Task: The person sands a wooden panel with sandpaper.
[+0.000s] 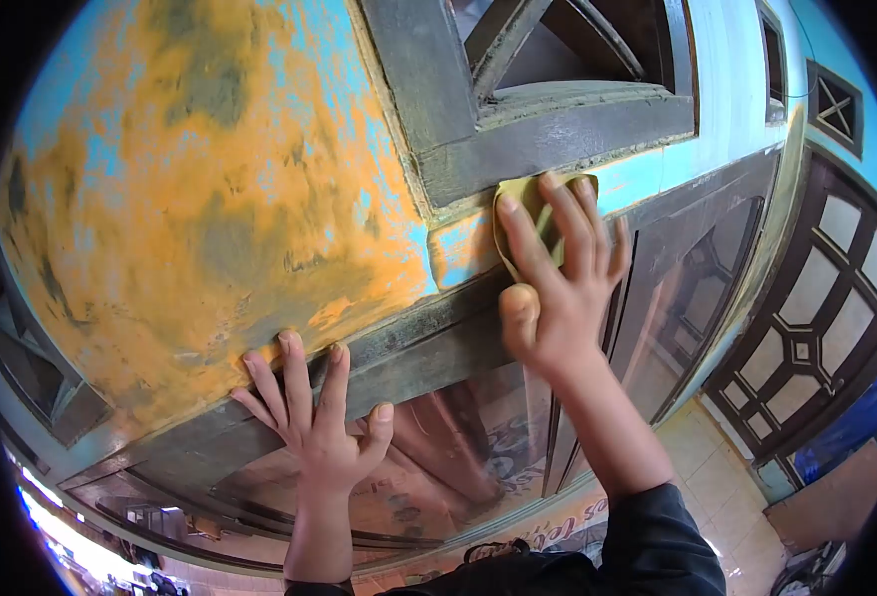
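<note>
My right hand (567, 298) presses a folded yellow sheet, which looks like sandpaper (524, 189), against the narrow strip of wall under a dark wooden vent frame (548, 142). Its fingers lie over the sheet and the thumb is bent below it. Lower left, my left hand (319, 427) has its fingers spread, with the fingertips resting on the bottom edge of the wall (289, 209) by the dark window frame (428, 348). Nothing is held in it. The wall surface is patchy orange, light blue and grey.
Glass panes (438, 447) with reflections sit below the window frame. Another dark vent frame (31, 358) is at the far left. On the right stand a panelled door (806, 308) and a blue covering (861, 422), above a tiled floor (726, 497).
</note>
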The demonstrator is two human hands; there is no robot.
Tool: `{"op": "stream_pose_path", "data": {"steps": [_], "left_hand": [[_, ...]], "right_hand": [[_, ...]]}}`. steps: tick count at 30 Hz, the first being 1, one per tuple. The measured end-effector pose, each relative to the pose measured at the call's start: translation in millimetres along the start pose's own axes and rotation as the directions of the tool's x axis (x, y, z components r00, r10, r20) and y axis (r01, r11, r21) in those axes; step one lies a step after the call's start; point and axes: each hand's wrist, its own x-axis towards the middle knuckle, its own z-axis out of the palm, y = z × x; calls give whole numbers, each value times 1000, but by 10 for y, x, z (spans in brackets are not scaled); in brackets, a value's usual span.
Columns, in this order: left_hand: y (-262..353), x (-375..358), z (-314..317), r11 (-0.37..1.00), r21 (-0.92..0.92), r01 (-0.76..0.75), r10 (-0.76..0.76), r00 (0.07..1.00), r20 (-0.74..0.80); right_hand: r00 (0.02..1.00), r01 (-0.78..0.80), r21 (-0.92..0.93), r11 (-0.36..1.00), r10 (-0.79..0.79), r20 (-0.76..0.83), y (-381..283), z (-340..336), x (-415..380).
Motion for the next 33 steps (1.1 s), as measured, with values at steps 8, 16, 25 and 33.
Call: {"op": "stream_pose_path", "data": {"steps": [8, 16, 25, 33], "left_hand": [[-12, -20, -32, 1000, -21, 4, -4, 1000, 0], [0, -25, -40, 1000, -21, 19, -19, 1000, 23], [6, -10, 59, 999, -30, -11, 9, 997, -79], [19, 13, 144, 994, 96, -42, 51, 994, -92]], "right_hand": [[999, -38, 1, 999, 38, 0, 9, 45, -101], [998, -31, -34, 999, 29, -48, 353, 73, -75], [996, 80, -24, 997, -81, -27, 597, 57, -141], [992, 120, -41, 992, -118, 55, 469, 40, -243]]}}
